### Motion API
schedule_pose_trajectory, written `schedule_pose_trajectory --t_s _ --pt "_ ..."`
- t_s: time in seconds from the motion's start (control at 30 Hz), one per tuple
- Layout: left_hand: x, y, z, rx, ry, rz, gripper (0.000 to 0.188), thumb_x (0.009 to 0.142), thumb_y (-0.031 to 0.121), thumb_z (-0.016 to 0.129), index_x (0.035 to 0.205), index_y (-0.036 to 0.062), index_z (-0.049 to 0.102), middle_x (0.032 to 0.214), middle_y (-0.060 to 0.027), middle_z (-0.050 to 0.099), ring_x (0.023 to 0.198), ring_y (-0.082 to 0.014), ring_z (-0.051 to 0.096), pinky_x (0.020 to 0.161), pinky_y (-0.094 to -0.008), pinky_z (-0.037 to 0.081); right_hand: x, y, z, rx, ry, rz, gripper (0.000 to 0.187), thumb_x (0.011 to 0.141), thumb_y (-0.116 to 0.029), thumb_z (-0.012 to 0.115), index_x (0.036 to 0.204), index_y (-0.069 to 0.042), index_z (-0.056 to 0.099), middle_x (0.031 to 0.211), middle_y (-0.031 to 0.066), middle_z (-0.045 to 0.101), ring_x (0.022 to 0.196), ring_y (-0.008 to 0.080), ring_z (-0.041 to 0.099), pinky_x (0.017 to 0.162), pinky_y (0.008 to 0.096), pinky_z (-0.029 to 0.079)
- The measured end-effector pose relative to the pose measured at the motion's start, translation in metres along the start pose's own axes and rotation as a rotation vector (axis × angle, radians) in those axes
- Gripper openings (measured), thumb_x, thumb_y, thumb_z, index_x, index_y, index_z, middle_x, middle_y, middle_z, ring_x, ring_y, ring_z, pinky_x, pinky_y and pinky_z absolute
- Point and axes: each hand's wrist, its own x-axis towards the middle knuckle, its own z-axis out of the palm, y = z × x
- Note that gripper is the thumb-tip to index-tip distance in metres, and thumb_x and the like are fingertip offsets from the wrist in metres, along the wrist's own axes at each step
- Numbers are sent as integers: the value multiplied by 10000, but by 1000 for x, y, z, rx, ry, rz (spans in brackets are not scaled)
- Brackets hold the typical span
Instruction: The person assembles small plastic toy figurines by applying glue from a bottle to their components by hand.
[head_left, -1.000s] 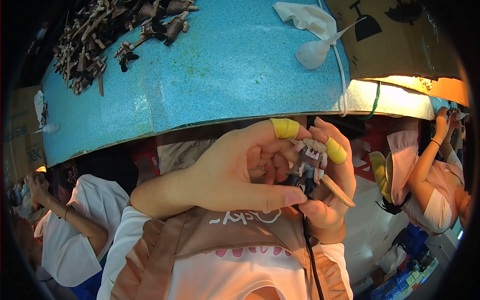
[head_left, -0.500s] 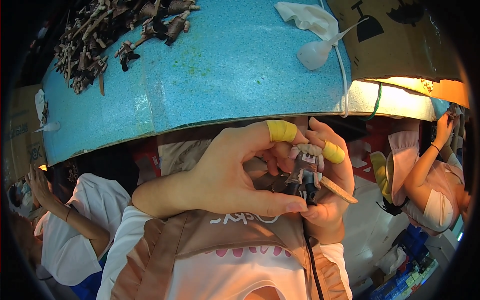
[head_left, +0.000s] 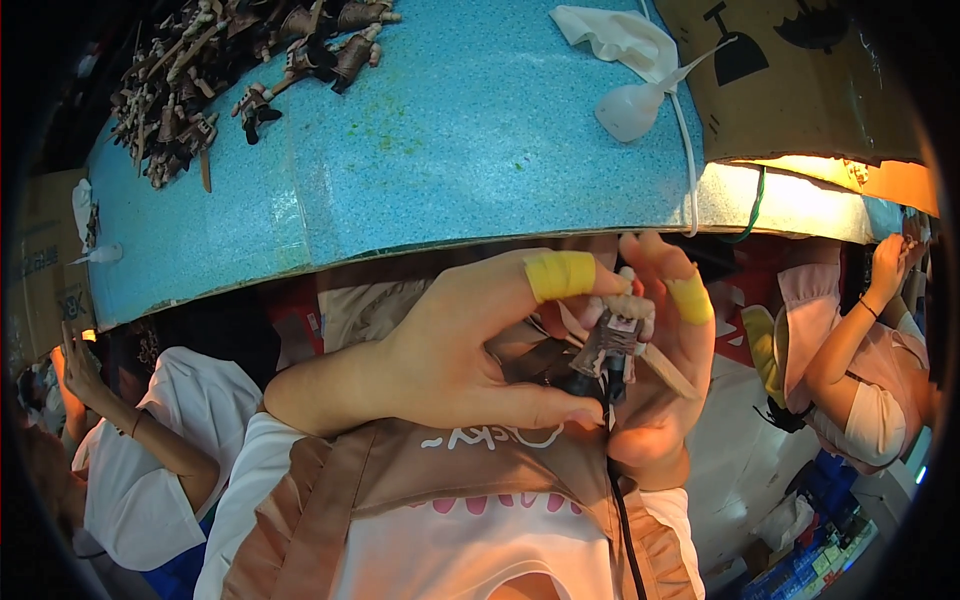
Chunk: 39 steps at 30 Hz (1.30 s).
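Observation:
A small painted figurine (head_left: 618, 335) with a brown coat, black legs and a tan flat piece (head_left: 668, 372) sticking out of its side is held upright in front of my chest. My left hand (head_left: 430, 345) pinches it from the left, index finger by its head and thumb down by its feet. From the right, my right hand (head_left: 675, 390) cups it with curled fingers; its exact contact with the figurine is partly hidden. Yellow tape (head_left: 560, 276) wraps my left index finger, and similar tape (head_left: 690, 300) is on a right finger.
A blue speckled table (head_left: 450, 150) curves ahead of me. Several similar figurines (head_left: 175, 120) are heaped at its far left. At far right are a white squeeze bottle (head_left: 630, 112), a white cloth (head_left: 615, 35) and a cardboard box (head_left: 800, 90). People sit on both sides.
The figurine has turned and shifted slightly right between my hands. My right thumb has come away from my left thumb tip, and my right fingers have straightened a little.

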Motion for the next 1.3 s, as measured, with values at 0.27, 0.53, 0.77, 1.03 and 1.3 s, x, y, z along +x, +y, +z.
schedule_pose_trajectory --t_s 0.27,0.53,0.77,1.03,1.3 --pt "2 0 6 -429 5 -41 732 764 48 626 1348 41 186 1136 -167 447 974 -229 519 859 -322 415 9 -9 -10 -929 -50 -397 293 626 -66 699 887 -15 576 930 123 610 960 346 517 864 438 409" --pt "1 -3 10 -610 58 -179 565 780 187 614 1232 12 325 1137 -109 420 948 -167 485 802 -294 428 4 -9 -5 -1267 -62 -541 288 548 -85 694 819 -55 600 969 51 615 1020 318 492 798 414 364" --pt "-1 -12 13 -628 26 -79 518 770 130 563 1217 17 328 1110 -98 423 910 -143 482 768 -273 429 -1 -13 -2 -1285 -68 -516 255 582 -106 694 821 -72 611 984 42 609 1029 304 505 832 408 336" --pt "-3 -12 15 -419 114 136 483 733 95 592 1146 23 354 1102 -153 424 921 -185 490 775 -301 437 8 -4 -2 -1125 -86 -537 321 584 -100 677 896 -64 611 1038 93 582 1035 324 500 842 412 373" --pt "7 -11 3 357 167 558 485 626 93 651 1065 37 451 972 -149 484 822 -265 531 694 -349 460 5 0 -11 -548 -176 -319 490 688 -203 677 1071 51 508 1122 295 494 995 345 527 800 406 439"
